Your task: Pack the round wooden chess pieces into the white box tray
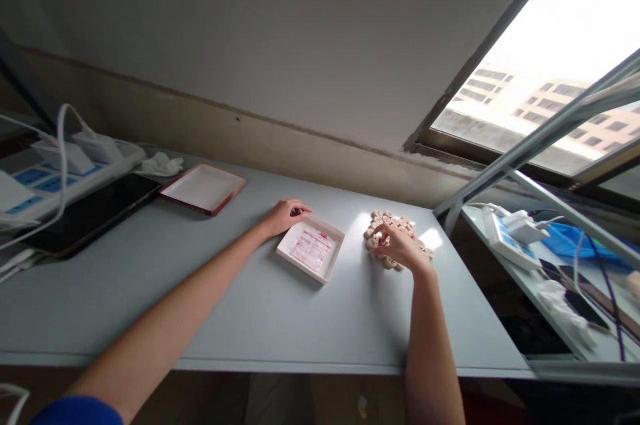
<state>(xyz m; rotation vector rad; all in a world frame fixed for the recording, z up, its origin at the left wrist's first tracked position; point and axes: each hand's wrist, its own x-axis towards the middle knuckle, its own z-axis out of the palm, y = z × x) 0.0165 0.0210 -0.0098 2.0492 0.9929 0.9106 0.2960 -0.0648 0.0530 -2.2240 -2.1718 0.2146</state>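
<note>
A shallow white open box [336,257] sits on the table in front of me, with a thin plastic packet or sheet with red printing [311,248] inside. My left hand [286,218] is closed at the box's far left corner, fingers curled over its edge. To the right lies a cluster of small round wooden Chinese chess pieces [390,218], loosely packed. Over its near side is my right hand [403,246], thumb and fingers bent around a piece at the left of the cluster. The palm and forearm hide part of the pieces.
Left of the hands lies a white-lined box lid [206,186] with a red rim. Beyond it are crumpled tissue [161,164], a dark tablet or phone [100,212] and a power strip [125,157] with cables. A metal rail [530,145] rises at the table's right end.
</note>
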